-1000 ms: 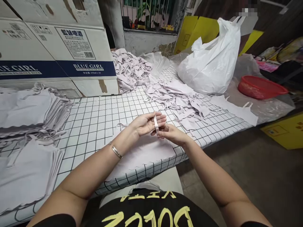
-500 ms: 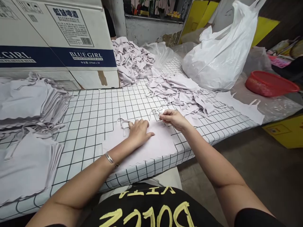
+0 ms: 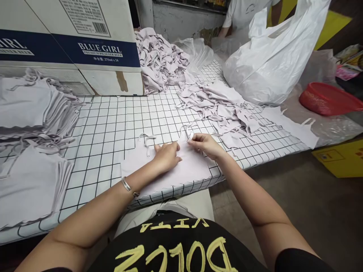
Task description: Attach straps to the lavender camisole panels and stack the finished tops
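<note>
A pale pink camisole (image 3: 181,173) lies flat on the grid-patterned tablecloth at the table's front edge, its thin straps toward the far side. My left hand (image 3: 167,155) rests on its upper middle, fingers curled onto the cloth; the fingertips are partly hidden. My right hand (image 3: 208,145) pinches the base of the right strap (image 3: 187,132) between thumb and fingers, by a small white piece. The left strap (image 3: 147,141) lies loose in a loop beyond my left hand.
Stacked camisoles (image 3: 31,181) lie at left, before a beer carton (image 3: 113,81). Crumpled pieces (image 3: 161,60) are heaped behind, with more loose pieces (image 3: 218,100) nearer. At right are a white plastic bag (image 3: 263,71), another camisole (image 3: 292,122) and a red basket (image 3: 329,100). A person (image 3: 244,15) stands behind.
The view has tipped downward. My left hand's fingers have drawn in from a flatter spread, close to my right hand. My right hand keeps its pinch at the strap.
</note>
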The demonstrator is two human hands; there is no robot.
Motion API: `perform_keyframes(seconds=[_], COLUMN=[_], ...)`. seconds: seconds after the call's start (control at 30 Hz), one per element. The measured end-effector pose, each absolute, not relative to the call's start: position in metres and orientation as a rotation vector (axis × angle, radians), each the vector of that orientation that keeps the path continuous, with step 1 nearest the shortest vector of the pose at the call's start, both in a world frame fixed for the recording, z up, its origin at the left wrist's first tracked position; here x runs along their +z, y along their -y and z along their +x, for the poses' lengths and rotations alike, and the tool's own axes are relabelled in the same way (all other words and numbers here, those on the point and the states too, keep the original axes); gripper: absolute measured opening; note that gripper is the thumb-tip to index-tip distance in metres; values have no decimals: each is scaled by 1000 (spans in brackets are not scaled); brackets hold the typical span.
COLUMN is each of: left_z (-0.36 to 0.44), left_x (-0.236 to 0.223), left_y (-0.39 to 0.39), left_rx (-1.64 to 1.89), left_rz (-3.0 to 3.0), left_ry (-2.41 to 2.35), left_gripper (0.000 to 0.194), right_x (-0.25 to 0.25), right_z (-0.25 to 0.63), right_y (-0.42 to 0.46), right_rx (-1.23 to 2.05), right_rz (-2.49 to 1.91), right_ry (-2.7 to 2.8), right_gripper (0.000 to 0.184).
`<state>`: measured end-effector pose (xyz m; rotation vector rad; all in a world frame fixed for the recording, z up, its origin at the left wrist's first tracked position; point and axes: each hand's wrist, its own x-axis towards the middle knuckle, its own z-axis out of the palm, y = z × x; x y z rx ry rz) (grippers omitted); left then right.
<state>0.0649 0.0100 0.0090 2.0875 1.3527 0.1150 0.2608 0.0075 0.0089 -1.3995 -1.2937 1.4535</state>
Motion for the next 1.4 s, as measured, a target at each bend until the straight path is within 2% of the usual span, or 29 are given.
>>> perform_keyframes(seconds=[0.2, 0.33, 0.57, 1.2, 1.4], left_z=[67, 65, 63, 64, 65], left_x=[6, 4, 10, 9, 5], left_y=[-13, -11, -6, -5, -8], left_rx=[115, 194, 342, 346, 315], left_rz=[2129, 2075, 1989, 1979, 1956], left_ry=[-1320, -1305, -1317, -1306, -1321], left_gripper=[10, 21, 16, 20, 33], right_x=[3, 2, 1, -8, -12], right_z=[258, 260, 254, 253, 243], right_y=[-5, -5, -1, 2, 7], right_rx=[1263, 1118, 892, 829, 788], right_rz=[-1428, -1444, -1385, -1341, -1342], right_ry=[1502, 1672, 1977, 2095, 1995], right_gripper=[30, 23, 12, 7, 15])
